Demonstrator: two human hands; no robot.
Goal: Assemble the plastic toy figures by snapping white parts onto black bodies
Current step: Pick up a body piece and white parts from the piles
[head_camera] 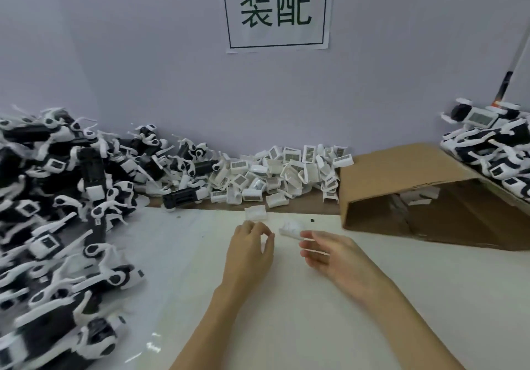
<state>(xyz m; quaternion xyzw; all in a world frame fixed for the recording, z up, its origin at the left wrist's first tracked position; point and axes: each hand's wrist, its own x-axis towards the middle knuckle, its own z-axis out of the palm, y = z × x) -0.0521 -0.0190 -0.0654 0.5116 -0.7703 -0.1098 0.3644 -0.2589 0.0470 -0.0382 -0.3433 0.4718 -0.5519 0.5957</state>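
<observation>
My left hand (249,250) hovers over the white table sheet with its fingers curled toward the thumb, and I see nothing held in it. My right hand (329,255) is beside it, pinching a blurred white part (290,230) at its fingertips. Another loose white part (256,213) lies just beyond my left hand. A big pile of black bodies with white limbs (57,197) fills the left side. Several white barcode-labelled parts (281,174) are heaped along the wall.
An open cardboard box (415,180) lies on its side at the right, with finished figures (493,151) stacked on top of it. A single black body (183,197) lies at the foot of the white heap. A paper sign (276,8) hangs on the wall.
</observation>
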